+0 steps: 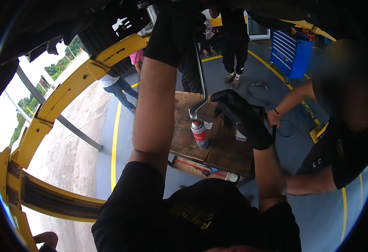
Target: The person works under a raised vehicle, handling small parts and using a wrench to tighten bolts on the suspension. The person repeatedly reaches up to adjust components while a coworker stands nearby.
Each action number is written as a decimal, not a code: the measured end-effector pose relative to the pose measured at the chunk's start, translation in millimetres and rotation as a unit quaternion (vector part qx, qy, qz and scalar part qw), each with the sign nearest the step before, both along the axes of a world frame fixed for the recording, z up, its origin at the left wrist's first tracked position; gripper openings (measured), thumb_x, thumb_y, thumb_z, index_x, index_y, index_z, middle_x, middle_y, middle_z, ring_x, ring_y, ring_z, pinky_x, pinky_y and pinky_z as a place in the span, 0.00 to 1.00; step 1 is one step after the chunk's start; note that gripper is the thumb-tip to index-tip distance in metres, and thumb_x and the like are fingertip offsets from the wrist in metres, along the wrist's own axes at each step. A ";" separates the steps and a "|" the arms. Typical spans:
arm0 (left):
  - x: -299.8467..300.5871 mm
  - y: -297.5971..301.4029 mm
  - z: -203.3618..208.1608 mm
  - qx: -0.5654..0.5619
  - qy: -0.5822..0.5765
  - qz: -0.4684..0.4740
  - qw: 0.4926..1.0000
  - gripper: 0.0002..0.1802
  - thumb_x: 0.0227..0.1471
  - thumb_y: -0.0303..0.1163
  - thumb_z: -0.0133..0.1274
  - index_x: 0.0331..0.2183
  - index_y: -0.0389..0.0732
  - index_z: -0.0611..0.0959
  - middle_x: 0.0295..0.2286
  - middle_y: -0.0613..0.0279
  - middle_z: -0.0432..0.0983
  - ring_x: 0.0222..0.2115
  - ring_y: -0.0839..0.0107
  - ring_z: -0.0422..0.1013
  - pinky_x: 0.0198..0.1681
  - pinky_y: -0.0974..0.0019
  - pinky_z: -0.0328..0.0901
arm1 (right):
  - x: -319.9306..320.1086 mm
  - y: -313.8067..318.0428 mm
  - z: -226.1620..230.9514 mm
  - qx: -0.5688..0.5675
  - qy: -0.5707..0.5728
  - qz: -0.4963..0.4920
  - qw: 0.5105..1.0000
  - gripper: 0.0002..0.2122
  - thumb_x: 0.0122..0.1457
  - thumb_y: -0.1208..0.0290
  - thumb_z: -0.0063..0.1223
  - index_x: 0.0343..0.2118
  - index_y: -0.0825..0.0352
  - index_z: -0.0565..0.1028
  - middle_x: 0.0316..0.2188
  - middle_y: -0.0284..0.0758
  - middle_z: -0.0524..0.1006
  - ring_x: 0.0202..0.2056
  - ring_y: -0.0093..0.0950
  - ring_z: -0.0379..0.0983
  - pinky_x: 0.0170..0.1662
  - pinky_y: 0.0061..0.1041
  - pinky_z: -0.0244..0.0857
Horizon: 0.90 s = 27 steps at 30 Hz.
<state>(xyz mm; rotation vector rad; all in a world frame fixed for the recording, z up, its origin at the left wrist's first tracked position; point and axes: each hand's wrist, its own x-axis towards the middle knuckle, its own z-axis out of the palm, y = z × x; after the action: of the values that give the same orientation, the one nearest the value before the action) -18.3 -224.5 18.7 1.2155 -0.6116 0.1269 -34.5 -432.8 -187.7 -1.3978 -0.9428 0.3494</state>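
My left hand (pixel 171 35), in a black glove, is raised to the dark underside overhead; its fingers are lost in the shadow. Beside it a long metal offset wrench (pixel 201 75) hangs down, its bent lower end in open air. Whether the left hand grips the wrench's upper end cannot be made out. My right hand (pixel 242 117), also black-gloved, is just right of the wrench's lower end, fingers stretched out and apart, holding nothing visible. In line below the wrench end, a red and silver spray can (pixel 199 134) stands on a brown-topped cart (pixel 184 145).
A co-worker's hand (pixel 273 119) grips a dark bar close to my right forearm. Yellow lift arms (pixel 66 96) curve along the left. A blue tool cabinet (pixel 291 54) stands at the back right. Other people stand beyond the cart. A thin hose (pixel 287 128) lies on the floor.
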 end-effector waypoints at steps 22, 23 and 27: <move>67.7 19.1 -26.9 0.336 -0.501 0.492 0.628 0.18 0.64 0.31 0.56 0.53 0.37 0.76 0.43 0.59 0.79 0.42 0.68 0.76 0.44 0.72 0.72 | -57.9 -39.5 -380.3 -0.123 0.036 -0.359 0.925 0.17 0.66 0.63 0.58 0.52 0.67 0.70 0.31 0.38 0.74 0.33 0.31 0.74 0.39 0.34 0.70; 69.0 22.9 -25.4 0.346 -0.511 0.490 0.616 0.18 0.65 0.33 0.54 0.53 0.37 0.76 0.42 0.59 0.79 0.42 0.70 0.77 0.44 0.72 0.72 | -56.2 -39.8 -381.1 -0.129 0.013 -0.362 0.923 0.17 0.66 0.63 0.58 0.51 0.67 0.70 0.30 0.37 0.74 0.32 0.29 0.73 0.38 0.33 0.70; 49.9 16.9 -21.7 0.254 -0.427 0.441 0.747 0.18 0.69 0.39 0.47 0.51 0.37 0.77 0.39 0.60 0.80 0.40 0.72 0.78 0.39 0.73 0.74 | -58.0 -40.8 -368.8 -0.130 0.064 -0.326 0.934 0.17 0.67 0.63 0.58 0.51 0.67 0.70 0.29 0.34 0.72 0.30 0.26 0.70 0.37 0.32 0.69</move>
<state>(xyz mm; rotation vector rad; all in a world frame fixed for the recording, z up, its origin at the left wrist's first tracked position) 31.6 -207.6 -3.0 1.9104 -0.8245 1.4777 -92.5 -473.7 -556.5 -1.8155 -0.2908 0.0577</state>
